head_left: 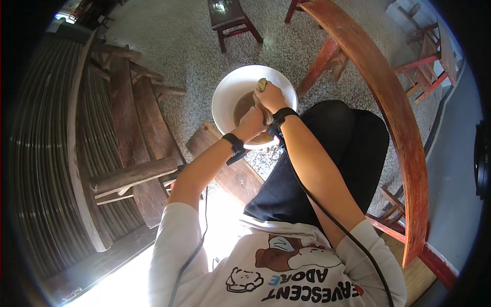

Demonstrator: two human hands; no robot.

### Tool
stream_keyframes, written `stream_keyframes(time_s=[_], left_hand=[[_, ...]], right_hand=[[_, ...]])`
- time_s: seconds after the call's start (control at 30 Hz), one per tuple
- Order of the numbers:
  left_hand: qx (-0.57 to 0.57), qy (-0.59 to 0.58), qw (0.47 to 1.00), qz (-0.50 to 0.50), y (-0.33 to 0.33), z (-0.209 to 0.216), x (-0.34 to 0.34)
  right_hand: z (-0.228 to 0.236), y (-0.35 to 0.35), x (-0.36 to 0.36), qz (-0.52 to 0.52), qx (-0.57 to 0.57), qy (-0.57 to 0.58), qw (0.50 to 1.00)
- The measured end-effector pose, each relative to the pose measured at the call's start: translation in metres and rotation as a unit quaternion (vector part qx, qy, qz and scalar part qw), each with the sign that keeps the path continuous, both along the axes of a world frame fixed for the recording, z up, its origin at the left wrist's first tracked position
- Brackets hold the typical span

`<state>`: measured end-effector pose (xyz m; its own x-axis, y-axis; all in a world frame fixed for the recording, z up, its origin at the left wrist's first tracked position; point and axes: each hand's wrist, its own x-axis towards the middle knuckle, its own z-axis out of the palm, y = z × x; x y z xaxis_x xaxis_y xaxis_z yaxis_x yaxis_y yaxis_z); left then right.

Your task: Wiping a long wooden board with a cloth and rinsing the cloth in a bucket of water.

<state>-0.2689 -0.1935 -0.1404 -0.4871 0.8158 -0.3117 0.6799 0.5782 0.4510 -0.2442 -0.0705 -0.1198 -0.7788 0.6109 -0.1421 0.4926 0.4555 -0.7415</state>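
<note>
Gripping the cloth [262, 84] over the basin [218, 105], I have my right hand [272, 98] closed round its upper part, a bit poking out past the fist, and my left hand [252, 123] curled in lower down; those left fingertips are hidden, so how deep that grip goes I cannot tell. The cloth is inside the rim, above brown water [242, 106].

It looks wet, so it may be slippery: if either fist loosens under a twist, an end could flick drops onto my trousers [327, 123] or shirt [192, 245]. Dipping lower might soak the left band [235, 147] or the right band [283, 115]. A black cable [327, 210] runs along my right arm; a swinging elbow could drag it against the rim or into the water. Resting a forearm on the near rim might tip the basin, with my weight all on one side.

The rim walls my hands in all round. To the right, my knee and then the red bench [391, 100] limit that elbow. To the left, a plank [240, 179] lies near the basin, with brown benches [123, 102] farther off. Ahead, speckled floor [184, 56] stretches towards the stool [226, 16], the freest side for reaching. Straight up seems easiest.
</note>
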Motion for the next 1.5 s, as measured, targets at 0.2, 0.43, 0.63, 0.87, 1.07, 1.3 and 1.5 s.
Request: stream_keyframes(time_s=[0.2, 0.43, 0.63, 0.87, 1.07, 1.3, 1.5], left_hand=[[-0.066, -0.088, 0.993, 0.046, 0.007, -0.054, -0.031], [-0.086, -0.118, 0.987, 0.073, 0.045, -0.099, -0.027], [-0.1, 0.046, 0.994, 0.0, 0.016, -0.181, -0.056], [-0.159, 0.018, 0.986, 0.053, 0.057, -0.169, -0.011], [-0.103, -0.23, 0.966, 0.061, 0.032, -0.11, -0.015], [0.005, -0.432, 0.898, 0.087, 0.053, -0.013, -0.058], [0.079, -0.49, 0.823, 0.275, 0.039, 0.063, -0.073]], right_hand=[[0.012, 0.024, -0.013, 0.002, -0.056, -0.058, 0.997], [0.027, 0.047, 0.013, -0.097, -0.037, 0.048, 0.993], [0.067, 0.025, -0.007, -0.102, -0.103, 0.128, 0.981], [0.067, 0.046, -0.01, -0.119, -0.15, 0.16, 0.968], [0.074, 0.048, -0.016, -0.103, -0.158, 0.172, 0.967], [0.03, 0.062, -0.018, -0.073, -0.105, 0.082, 0.988], [-0.007, 0.075, 0.016, 0.085, -0.024, -0.022, 0.996]])
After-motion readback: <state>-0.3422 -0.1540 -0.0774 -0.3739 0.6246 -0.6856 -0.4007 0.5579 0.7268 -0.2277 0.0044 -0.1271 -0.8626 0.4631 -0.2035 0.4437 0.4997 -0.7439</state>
